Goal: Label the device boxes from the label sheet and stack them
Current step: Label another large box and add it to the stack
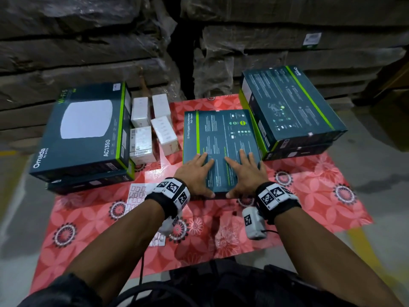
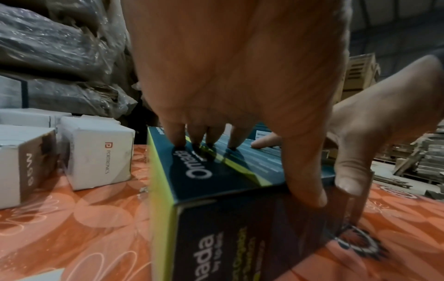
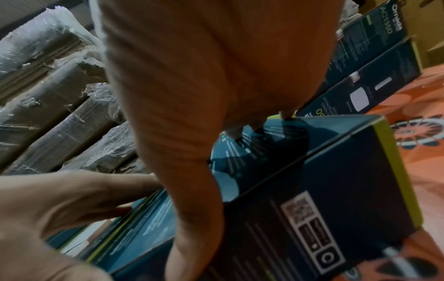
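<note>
Both hands flat on a slim teal cardboard box (image 1: 221,138) at bench centre: left hand (image 1: 194,173) & right hand (image 1: 245,173) spread wide, fingers straight on its glossy top, thumbs hooked over near edge. Floral red cloth (image 1: 309,196) underneath. Label sheet (image 1: 136,196) lies left; small white boxes (image 1: 152,129) beyond, teal stacks either side.

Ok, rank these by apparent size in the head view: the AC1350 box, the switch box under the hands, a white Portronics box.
1. AC1350 box, largest.
2. Switch box, smaller, though partly covered by both hands.
3. White Portronics box, clearly smallest.
</note>
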Demonstrator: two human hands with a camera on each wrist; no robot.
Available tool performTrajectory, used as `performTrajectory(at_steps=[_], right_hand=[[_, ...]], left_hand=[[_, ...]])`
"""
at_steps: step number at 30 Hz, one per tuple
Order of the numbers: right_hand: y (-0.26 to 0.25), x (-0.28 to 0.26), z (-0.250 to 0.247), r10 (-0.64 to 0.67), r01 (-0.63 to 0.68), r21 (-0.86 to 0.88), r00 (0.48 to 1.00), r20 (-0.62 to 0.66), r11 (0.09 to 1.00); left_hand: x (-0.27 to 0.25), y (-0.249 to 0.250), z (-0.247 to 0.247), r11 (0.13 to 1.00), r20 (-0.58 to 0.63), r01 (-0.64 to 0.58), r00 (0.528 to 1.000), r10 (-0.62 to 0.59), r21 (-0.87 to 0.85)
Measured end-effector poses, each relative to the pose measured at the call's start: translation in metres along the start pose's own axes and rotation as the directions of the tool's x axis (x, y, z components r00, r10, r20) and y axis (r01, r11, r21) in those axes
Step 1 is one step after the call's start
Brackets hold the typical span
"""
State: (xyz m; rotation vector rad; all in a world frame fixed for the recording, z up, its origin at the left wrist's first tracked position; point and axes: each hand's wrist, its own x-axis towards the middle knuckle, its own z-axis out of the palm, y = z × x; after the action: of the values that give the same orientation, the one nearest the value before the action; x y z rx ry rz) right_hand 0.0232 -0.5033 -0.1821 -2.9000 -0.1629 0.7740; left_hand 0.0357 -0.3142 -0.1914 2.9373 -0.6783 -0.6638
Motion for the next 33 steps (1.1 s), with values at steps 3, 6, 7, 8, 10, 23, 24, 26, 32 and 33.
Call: performTrajectory(at_steps=[3, 6, 7, 8, 10, 23, 24, 26, 32, 33], right_hand=[[-0.001, 0.004, -0.004, -0.016, 0.016, -0.004, 0.999, -0.039, 1.0], [-0.002, 0.006, -0.004, -0.031, 0.031, 0.002, 0.996, -0.087, 1.0], [-0.002, 0.006, -0.004, -0.036, 0.037, 0.004, 0.992, -0.118, 0.999], [-0.003, 0.005, -0.002, -0.041, 0.042, 0.007, 0.987, -0.157, 0.999], [-0.004, 0.004, 0.001, -0.044, 0.047, 0.008, 0.972, -0.23, 0.999], [-0.051, 0.004, -0.01, -0.176, 0.296, 0.307, 0.914, -0.365, 0.904], [-0.059, 0.004, -0.008, -0.207, 0.328, 0.311, 0.909, -0.363, 0.892], [-0.076, 0.004, -0.004, -0.268, 0.384, 0.313, 0.896, -0.354, 0.869], [-0.127, 0.001, 0.014, -0.425, 0.511, 0.297, 0.851, -0.307, 0.807], [-0.135, 0.002, 0.018, -0.439, 0.518, 0.294, 0.849, -0.296, 0.803]], left_hand=[[0.0, 0.003, -0.003, 1.0, -0.07, 0.008, 0.997, -0.009, -0.015], [-0.004, 0.007, -0.005, 0.999, -0.097, 0.035, 0.995, -0.038, -0.037], [-0.005, 0.009, -0.005, 0.998, -0.112, 0.045, 0.993, -0.049, -0.046], [-0.007, 0.01, -0.004, 0.997, -0.139, 0.054, 0.988, -0.061, -0.056], [-0.008, 0.012, -0.002, 0.995, -0.21, 0.067, 0.974, -0.082, -0.076], [-0.061, -0.003, 0.033, 0.879, -0.413, 0.311, 0.792, -0.45, -0.362], [-0.067, -0.006, 0.036, 0.857, -0.394, 0.35, 0.776, -0.492, -0.379], [-0.082, -0.016, 0.045, 0.806, -0.351, 0.428, 0.742, -0.571, -0.408], [-0.124, -0.052, 0.07, 0.709, -0.226, 0.58, 0.687, -0.69, -0.402], [-0.13, -0.059, 0.073, 0.703, -0.211, 0.59, 0.686, -0.696, -0.398]])
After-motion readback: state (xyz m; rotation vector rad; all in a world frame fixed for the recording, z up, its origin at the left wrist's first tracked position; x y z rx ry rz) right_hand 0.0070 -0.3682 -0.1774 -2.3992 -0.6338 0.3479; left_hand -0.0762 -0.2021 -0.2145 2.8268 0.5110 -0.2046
